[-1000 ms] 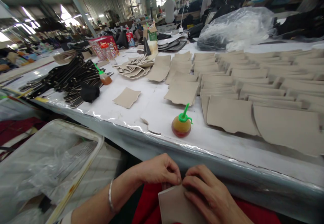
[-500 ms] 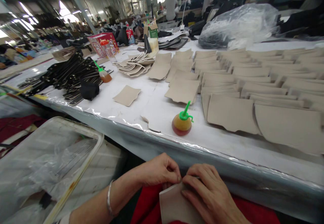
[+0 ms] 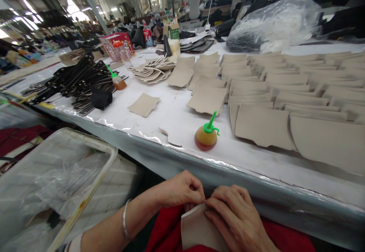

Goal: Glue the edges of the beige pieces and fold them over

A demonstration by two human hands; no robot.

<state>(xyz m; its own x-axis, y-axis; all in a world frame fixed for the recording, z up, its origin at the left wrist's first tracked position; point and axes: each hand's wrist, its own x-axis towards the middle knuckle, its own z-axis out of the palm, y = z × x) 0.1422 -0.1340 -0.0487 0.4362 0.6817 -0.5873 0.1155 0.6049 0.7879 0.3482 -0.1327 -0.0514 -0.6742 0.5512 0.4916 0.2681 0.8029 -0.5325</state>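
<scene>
Over my lap, a beige leather-like panel is tilted against red cloth. My left hand is closed in a pinch at its upper edge, thumb and fingertips together. From the right, my right hand grips the same panel, fingers bent over its top edge and thumb on its face. The fingertips of both hands nearly meet at the top edge, and what lies between them is hidden. On the table ahead stands a round glue bottle with a green nozzle and amber liquid.
Rows of beige panels cover the table's right side. A single panel lies left of the bottle. Black strips are heaped farther left beside a second glue bottle. A white bin stands at my left, below the table edge.
Both hands keep nearly the same hold on the panel. The camera view has shifted slightly, and the things on the table stay where they were.
</scene>
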